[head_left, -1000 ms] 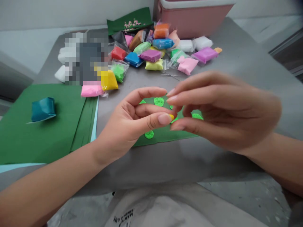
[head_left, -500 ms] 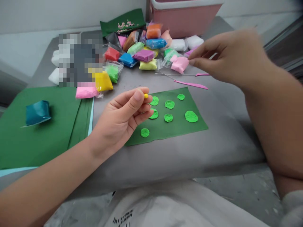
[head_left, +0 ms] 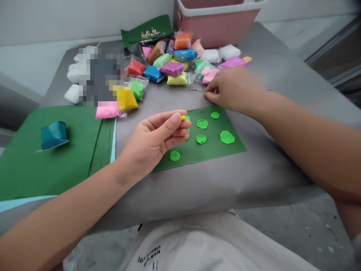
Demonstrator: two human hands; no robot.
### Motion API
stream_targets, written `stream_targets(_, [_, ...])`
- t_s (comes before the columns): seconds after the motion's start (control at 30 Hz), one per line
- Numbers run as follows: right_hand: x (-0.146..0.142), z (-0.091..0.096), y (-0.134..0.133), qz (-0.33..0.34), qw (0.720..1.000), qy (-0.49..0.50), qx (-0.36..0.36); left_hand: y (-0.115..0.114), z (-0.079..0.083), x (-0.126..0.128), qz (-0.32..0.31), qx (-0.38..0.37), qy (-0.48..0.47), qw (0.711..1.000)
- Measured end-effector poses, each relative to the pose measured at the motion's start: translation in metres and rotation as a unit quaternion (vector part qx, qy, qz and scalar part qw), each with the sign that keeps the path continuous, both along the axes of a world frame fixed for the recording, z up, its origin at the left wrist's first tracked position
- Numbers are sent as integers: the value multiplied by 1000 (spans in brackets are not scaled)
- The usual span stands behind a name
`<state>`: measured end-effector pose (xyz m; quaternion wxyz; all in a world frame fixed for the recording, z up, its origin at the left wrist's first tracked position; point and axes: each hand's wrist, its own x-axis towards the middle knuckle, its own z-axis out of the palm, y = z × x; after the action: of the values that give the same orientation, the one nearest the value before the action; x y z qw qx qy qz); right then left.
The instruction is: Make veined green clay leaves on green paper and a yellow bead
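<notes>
My left hand pinches a tiny piece of yellow clay between thumb and forefinger, above the left part of a dark green sheet. Flat, bright green clay discs lie on this sheet, among them a large one on the right and one near the front edge. Beyond the sheet, my right hand reaches low over the table, its thumb and fingers closed at a pink-handled clay tool. A thin metal needle shows by the fingertips; the hand hides most of the handle.
Several bagged clay packs, such as a purple one and a yellow one, are heaped at the back. A pink bin stands behind them. Larger green sheets with a teal packet lie at the left. A pixelated patch hides part of the back left.
My right hand has come down and leftward from above the table to the pink tools, which it now mostly covers. My left hand, keeping the yellow clay, has shifted slightly right.
</notes>
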<state>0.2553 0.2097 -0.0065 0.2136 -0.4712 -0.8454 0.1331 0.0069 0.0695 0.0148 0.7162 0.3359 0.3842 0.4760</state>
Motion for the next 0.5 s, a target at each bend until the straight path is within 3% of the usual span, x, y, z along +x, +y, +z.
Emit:
stream_targets(0.07, [-13, 11, -5, -44, 987, -151, 32, -1, -1, 0, -14, 5, -9, 1000])
stream_targets(0.13, [-26, 21, -8, -61, 977, -200, 41, -2, -2, 0, -25, 9, -19, 999])
stream_targets(0.33, [-48, 33, -1, -97, 972, -213, 25, -2, -2, 1, -35, 4, -8, 999])
stream_targets(0.5, [-36, 52, 5, -85, 977, -197, 17, -3, -2, 0, -38, 0, -11, 999])
